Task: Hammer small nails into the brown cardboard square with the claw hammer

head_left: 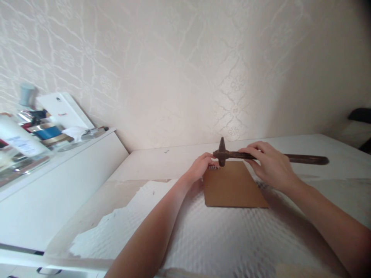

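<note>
My right hand [269, 164] is wrapped round the dark wooden handle of a hammer [307, 159], which lies level in the air. The hammer's dark metal head is at the left end, over the far-left corner of a flat brown board [233, 185]. My left hand [203, 165] is at that same corner, its fingers closed beside the hammer head. What they pinch, if anything, is hidden. Just under these fingers shows a small striped, coil-like thing [214, 167], too blurred to name. Beneath the board lies a white quilted sheet [199, 227].
A white cabinet [72, 173] stands at the left, its top crowded with a white box [65, 110], a blue roll [48, 131] and bottles. The patterned wall [174, 77] rises behind the white table [153, 160]. A dark object [359, 115] sits at the right edge.
</note>
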Demonstrator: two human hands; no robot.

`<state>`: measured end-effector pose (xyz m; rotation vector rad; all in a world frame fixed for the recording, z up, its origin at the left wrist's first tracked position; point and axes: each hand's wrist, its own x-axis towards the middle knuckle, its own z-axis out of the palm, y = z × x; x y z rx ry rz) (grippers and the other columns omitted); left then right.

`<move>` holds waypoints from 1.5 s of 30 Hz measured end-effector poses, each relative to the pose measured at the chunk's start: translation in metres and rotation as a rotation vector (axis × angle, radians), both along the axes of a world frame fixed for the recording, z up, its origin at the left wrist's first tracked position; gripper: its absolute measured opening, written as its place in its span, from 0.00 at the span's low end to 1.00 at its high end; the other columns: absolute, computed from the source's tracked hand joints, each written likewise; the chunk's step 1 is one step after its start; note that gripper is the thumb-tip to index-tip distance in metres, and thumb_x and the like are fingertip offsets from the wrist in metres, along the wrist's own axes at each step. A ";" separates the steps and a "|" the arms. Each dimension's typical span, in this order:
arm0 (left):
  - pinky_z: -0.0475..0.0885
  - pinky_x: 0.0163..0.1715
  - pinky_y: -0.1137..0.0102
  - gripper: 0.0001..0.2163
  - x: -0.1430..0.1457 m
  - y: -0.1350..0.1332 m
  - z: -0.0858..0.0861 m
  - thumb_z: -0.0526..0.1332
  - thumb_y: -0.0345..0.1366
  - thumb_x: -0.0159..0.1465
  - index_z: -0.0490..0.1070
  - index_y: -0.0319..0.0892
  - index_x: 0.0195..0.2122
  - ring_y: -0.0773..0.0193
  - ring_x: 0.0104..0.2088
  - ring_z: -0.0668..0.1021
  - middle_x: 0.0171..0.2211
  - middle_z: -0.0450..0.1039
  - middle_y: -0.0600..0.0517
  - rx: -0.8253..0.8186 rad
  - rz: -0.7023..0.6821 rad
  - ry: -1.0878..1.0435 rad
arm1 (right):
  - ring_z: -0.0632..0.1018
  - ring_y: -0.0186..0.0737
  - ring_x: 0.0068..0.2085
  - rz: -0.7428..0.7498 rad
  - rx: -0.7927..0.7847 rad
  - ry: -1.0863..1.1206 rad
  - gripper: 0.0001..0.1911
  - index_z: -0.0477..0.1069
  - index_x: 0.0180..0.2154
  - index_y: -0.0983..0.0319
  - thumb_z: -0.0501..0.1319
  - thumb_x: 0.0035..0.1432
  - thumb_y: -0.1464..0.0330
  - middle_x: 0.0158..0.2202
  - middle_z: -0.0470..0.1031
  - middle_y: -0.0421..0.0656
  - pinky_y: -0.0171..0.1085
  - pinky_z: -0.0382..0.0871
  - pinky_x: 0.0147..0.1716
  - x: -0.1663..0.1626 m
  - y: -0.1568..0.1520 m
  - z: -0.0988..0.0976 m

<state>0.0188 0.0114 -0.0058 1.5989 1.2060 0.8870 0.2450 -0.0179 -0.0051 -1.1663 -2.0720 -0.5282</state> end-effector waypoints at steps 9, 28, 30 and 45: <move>0.64 0.51 0.68 0.09 0.000 -0.005 0.006 0.51 0.32 0.53 0.71 0.41 0.28 0.60 0.47 0.73 0.45 0.73 0.49 0.050 -0.022 0.031 | 0.73 0.43 0.40 -0.030 0.038 0.097 0.13 0.72 0.45 0.57 0.52 0.61 0.70 0.38 0.72 0.45 0.38 0.65 0.33 -0.001 -0.002 0.001; 0.65 0.47 0.69 0.12 -0.003 0.006 -0.010 0.51 0.32 0.56 0.70 0.42 0.38 0.62 0.41 0.76 0.33 0.77 0.51 0.049 0.024 0.060 | 0.75 0.48 0.29 -0.408 -0.184 0.255 0.16 0.67 0.48 0.59 0.57 0.56 0.66 0.35 0.78 0.49 0.42 0.59 0.26 0.034 0.014 -0.014; 0.65 0.47 0.69 0.11 -0.004 0.007 -0.012 0.51 0.32 0.56 0.71 0.42 0.37 0.63 0.40 0.76 0.34 0.77 0.52 0.078 0.042 0.063 | 0.74 0.47 0.25 -0.458 -0.216 0.271 0.16 0.68 0.46 0.59 0.58 0.55 0.65 0.31 0.78 0.50 0.42 0.56 0.24 0.045 0.019 -0.022; 0.68 0.42 0.70 0.09 -0.009 0.007 -0.009 0.52 0.30 0.59 0.72 0.42 0.33 0.64 0.37 0.76 0.33 0.77 0.51 0.259 0.255 0.221 | 0.68 0.54 0.58 -0.002 -0.293 0.037 0.28 0.62 0.58 0.63 0.50 0.61 0.55 0.58 0.66 0.55 0.53 0.63 0.53 -0.005 0.016 -0.033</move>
